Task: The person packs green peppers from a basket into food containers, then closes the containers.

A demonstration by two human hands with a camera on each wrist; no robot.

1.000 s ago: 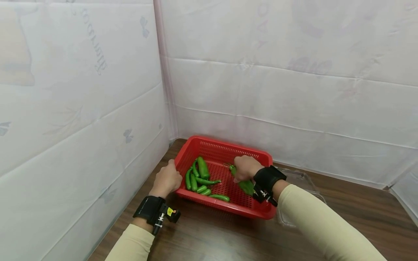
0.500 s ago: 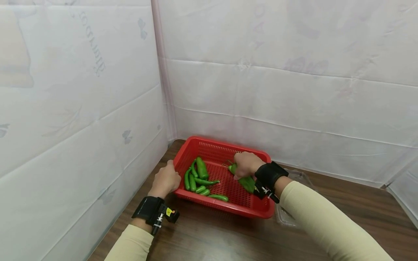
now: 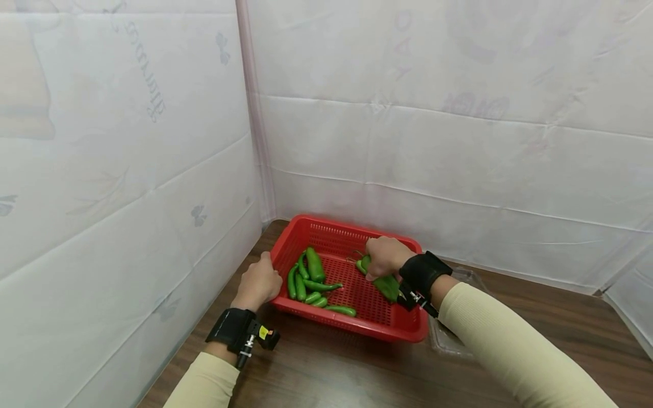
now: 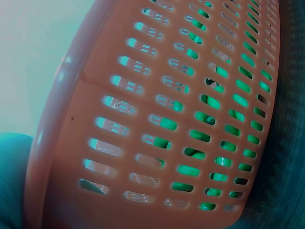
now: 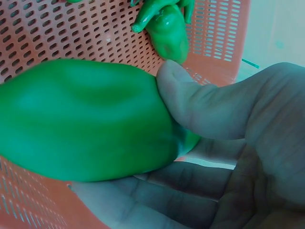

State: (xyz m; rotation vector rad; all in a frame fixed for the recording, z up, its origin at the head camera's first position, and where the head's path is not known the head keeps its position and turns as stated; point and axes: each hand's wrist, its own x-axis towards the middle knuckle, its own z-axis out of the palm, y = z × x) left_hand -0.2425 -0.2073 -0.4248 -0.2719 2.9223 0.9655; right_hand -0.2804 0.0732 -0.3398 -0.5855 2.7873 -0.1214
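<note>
Faint mirrored lettering shows through the white sheeting (image 3: 148, 85) up left of both hands, and none of it can be read

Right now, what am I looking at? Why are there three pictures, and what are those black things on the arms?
These are a person's two hands, not a machine. The black bands on the wrists hold small cameras, and one more camera sits on the person's head. The big picture is from the head, looking down at a brown table with white sheets all round it.

On the table stands a red basket full of little holes. Green peppers lie inside it. A clear plastic tray shows beside the basket, partly hidden.

The left hand holds the basket's edge; its wrist camera sees the basket wall very close. The right hand has its grip round a big green pepper; its wrist camera shows the thumb pressing on it.
</note>
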